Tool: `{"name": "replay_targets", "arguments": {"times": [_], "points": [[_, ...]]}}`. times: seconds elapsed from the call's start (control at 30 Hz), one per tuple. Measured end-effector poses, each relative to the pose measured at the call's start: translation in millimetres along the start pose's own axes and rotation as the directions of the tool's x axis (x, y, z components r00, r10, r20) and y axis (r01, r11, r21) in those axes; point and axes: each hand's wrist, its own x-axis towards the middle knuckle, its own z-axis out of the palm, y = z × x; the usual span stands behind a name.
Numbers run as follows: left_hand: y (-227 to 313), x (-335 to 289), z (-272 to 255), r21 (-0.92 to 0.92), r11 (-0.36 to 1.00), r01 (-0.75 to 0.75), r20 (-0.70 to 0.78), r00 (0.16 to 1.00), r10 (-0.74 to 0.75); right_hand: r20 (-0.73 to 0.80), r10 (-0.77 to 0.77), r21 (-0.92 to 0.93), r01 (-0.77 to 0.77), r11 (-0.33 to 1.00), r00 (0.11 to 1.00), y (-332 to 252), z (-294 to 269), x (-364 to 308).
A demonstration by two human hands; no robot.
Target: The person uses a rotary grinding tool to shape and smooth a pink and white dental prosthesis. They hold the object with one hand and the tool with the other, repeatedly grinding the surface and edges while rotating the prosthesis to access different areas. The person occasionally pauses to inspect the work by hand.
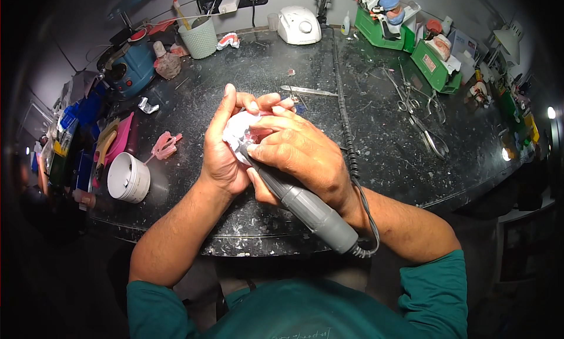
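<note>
My left hand (pixel 222 154) cups a white and pink dental piece (pixel 236 127), its thumb raised and its other fingers curled around the far side. Glare and my fingers hide much of the piece, so its exact kind is unclear. Wrapped round a grey rotary handpiece (pixel 314 212), my right hand (pixel 311 151) holds the tool's narrow front end against or very close to the piece. The tip itself is hidden. A cable loops from the handpiece's back end past my right wrist, and a coiled black cord (pixel 345 116) runs up the bench.
Beyond my hands lies a slim metal instrument (pixel 310 91). A white control box (pixel 296 26) stands at the back. Scissors and pliers (pixel 426 133) lie to the right, below green bins (pixel 435 71). A white tub (pixel 129 177) and pink dental piece (pixel 166 145) are left.
</note>
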Motion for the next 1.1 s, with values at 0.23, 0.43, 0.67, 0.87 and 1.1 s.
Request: {"name": "replay_targets", "arguments": {"times": [0.23, 0.43, 0.67, 0.87, 1.1], "points": [[0, -1, 2, -0.012, 1.000, -0.003, 0.008, 1.000, 0.003, -0.003, -0.019, 0.021, 0.019, 1.000, 1.000, 0, 0, -1], [-1, 0, -4, -0.015, 1.000, -0.007, 0.045, 0.999, 0.008, -0.007, -0.021, 0.025, 0.021, 0.999, 1.000, 1, 0, -1], [1, 3, -7, -0.025, 1.000, -0.004, 0.093, 0.996, 0.006, 0.004, -0.012, 0.017, 0.012, 1.000, 1.000, -1, -2, 0], [0, -1, 4, -0.006, 1.000, -0.014, 0.021, 1.000, 0.014, 0.015, -0.014, 0.031, 0.014, 0.999, 1.000, -1, -2, 1], [0, 0, -1, 0.003, 1.000, -0.012, 0.029, 1.000, 0.012, 0.061, -0.054, -0.014, 0.055, 0.998, 0.997, 3, -2, -2]]}}
